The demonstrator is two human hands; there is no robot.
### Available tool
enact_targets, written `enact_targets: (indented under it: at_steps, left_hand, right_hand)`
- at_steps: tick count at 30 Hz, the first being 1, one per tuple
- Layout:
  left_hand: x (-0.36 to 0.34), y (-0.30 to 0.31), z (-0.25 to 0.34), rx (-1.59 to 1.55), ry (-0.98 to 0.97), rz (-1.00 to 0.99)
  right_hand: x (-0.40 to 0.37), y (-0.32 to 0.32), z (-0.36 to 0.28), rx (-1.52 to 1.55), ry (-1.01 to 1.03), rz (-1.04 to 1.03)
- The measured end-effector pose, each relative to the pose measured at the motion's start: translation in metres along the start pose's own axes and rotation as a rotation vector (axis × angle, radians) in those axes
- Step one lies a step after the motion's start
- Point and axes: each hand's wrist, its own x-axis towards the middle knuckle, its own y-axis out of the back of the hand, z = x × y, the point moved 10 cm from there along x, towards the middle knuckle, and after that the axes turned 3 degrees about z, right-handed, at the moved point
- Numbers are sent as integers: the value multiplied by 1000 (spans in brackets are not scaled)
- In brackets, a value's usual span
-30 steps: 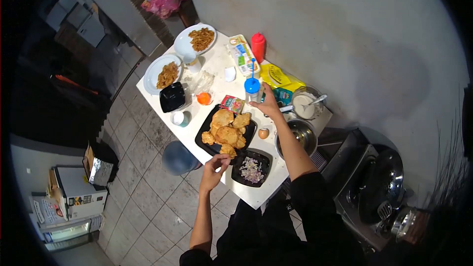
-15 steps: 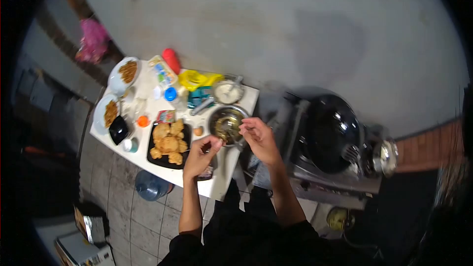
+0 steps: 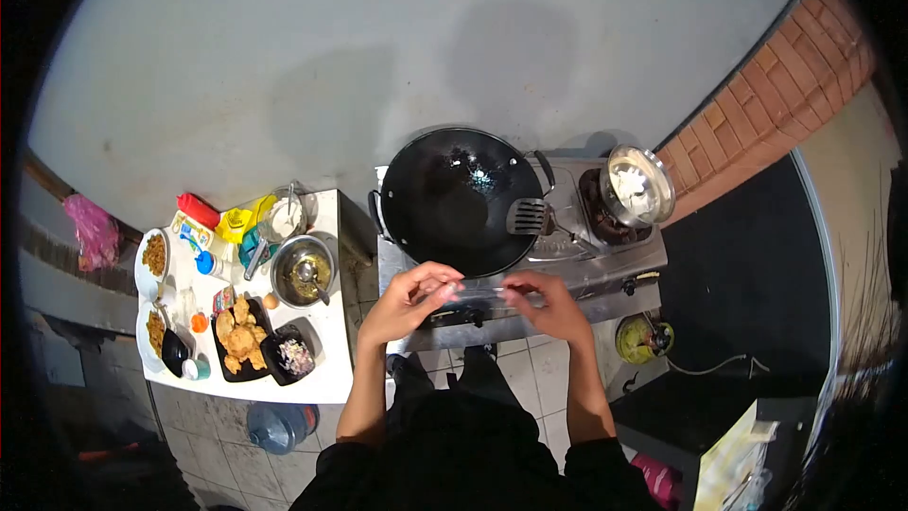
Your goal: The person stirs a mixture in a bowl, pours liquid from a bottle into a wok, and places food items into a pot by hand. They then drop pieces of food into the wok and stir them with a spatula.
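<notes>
In front of the wok's near rim, my left hand point(image 3: 413, 305) has its fingers curled with thumb and fingertips close together. Facing it, my right hand point(image 3: 550, 308) is curled the same way. A faint clear or shiny strip shows between the two sets of fingertips; I cannot make out whether they hold it or whether it is the stove behind. Just beyond both hands stands a large black wok point(image 3: 445, 203) with a shiny, oily inside. A slotted spatula point(image 3: 528, 217) rests across the wok's right side, its handle pointing right.
The wok sits on a steel stove point(image 3: 605, 270); a metal bowl point(image 3: 659, 197) with white contents is on its right. Left, a white table point(image 3: 326, 341) bears a steel mixing bowl point(image 3: 287, 276), fried pieces point(image 3: 238, 336) on a black tray and chopped onions point(image 3: 296, 357). A water jug point(image 3: 274, 426) lies below.
My view and both hands have turned right, from the steel mixing bowl on the table to the front of the wok. Both hands remain curled, facing each other.
</notes>
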Motion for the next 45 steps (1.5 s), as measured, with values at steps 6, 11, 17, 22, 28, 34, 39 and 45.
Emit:
enact_targets:
  at_steps: [6,11,17,22,28,34,39,45]
  left_hand:
    - [0,-1,-28,-36,52,230]
    - [-2,-6,-23,-6,-44,420]
    - [28,-44,-40,2,-37,342]
    - [59,-88,-49,-69,-11,272]
    - [64,-149,-67,13,106,45]
    - [51,-117,-51,-18,-8,233]
    - [7,-43,-37,-264,-290,784]
    - [-39,4,-43,-338,-324,1020]
  right_hand:
    - [8,84,28,-180,61,157]
    - [6,158,72,-43,27,386]
    - [-23,259,107,-232,-44,671]
    - [-7,290,90,-478,-31,615]
    - [65,305,106,-594,81,456]
    - [113,306,149,-797,-131,257]
    - [123,302,179,-767,-194,119]
    - [126,294,189,-896,-198,115]
